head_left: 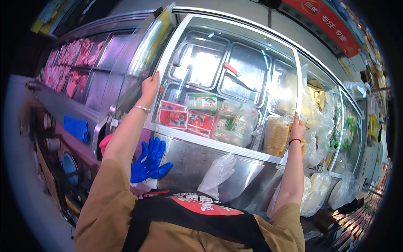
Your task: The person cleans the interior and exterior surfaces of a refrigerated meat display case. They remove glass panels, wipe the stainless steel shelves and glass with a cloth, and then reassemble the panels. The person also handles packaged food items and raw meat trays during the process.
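The white-framed glass panel (299, 80) lay across the top of the display case (180, 158), directly in front of you. Your left grip (150, 89) was curled around its left edge; your right grip (297, 129) pinched its right bar. The panel was judged stiff, moderately heavy and fragile, its glass slippery; the opposite frame sides were the proper holding points. Beneath it lay metal trays (245, 51), a red-handled knife (231, 69) and red packets (173, 119). Nearer you were a blue glove (151, 161) and crumpled clear plastic (218, 173).
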A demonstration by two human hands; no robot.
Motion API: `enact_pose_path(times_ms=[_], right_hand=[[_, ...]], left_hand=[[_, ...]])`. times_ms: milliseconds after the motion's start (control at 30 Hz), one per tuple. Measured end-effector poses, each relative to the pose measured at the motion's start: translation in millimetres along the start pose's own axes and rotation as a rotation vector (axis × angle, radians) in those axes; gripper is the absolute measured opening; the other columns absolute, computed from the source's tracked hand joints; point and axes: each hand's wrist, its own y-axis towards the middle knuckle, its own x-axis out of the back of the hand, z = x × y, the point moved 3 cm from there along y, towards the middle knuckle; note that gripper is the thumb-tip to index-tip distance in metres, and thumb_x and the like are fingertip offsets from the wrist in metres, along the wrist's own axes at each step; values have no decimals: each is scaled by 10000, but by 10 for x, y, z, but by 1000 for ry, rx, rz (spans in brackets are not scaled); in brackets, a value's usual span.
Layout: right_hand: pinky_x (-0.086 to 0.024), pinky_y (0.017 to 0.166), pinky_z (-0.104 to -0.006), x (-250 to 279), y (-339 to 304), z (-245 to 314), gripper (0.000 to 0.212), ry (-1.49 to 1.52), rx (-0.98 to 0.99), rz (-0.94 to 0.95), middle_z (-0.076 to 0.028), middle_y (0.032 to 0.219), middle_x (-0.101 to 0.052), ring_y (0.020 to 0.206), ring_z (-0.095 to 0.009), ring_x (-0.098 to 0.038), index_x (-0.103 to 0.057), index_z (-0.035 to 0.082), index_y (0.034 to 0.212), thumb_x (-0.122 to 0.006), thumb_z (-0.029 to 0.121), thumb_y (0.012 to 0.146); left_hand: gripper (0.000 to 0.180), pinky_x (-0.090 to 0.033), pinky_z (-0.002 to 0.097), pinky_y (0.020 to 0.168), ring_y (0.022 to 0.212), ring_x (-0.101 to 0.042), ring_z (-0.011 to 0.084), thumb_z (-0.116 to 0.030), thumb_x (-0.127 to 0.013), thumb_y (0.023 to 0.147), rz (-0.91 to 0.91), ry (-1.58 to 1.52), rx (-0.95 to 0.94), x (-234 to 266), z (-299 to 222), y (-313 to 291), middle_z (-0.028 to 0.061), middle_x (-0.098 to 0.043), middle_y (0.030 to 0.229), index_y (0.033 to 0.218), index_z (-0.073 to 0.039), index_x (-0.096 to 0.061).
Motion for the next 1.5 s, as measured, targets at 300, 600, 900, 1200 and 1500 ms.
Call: enact_pose_path(times_ms=[300,600,900,1200,1500], right_hand=[[-379,427,-302,24,-41,-21,579,13,-51,9,-24,520,-486,445,-116,-442,-560,-18,617,-619,496,875],[-384,423,-337,-53,-65,-12,628,-102,53,-63,-65,485,-471,420,-161,-456,-505,-14,567,-608,530,865],[-403,444,-341,-19,12,-90,649,-196,30,-67,-84,520,-531,437,-169,-477,-571,-31,616,-597,574,850],[-364,448,-316,-342,-224,63,588,-57,-15,8,-40,531,-490,465,-140,-442,-523,10,597,-606,525,868],[-423,507,-323,-882,-512,152,543,-99,63,29,-107,637,-566,527,-164,-509,-597,-77,789,-615,459,879]], left_hand=[[448,-438,260,452,479,-546,118,-425,-560,925,13,30,-86,-11,-222,89,77,-598,615,801,0,-622],[438,-446,268,459,481,-550,129,-412,-569,922,16,-6,-74,-133,-11,188,80,-590,599,789,3,-616],[402,-459,245,647,732,-589,96,-426,-497,958,342,356,-49,169,-129,349,5,-624,799,1065,-65,-638],[364,-474,248,774,974,-587,113,-334,-475,982,261,137,-33,942,173,-3,35,-643,1060,1186,-66,-614],[257,-482,252,785,933,-625,134,-183,-496,980,-35,-35,-402,1515,-320,-551,76,-647,1090,1145,-37,-629]])
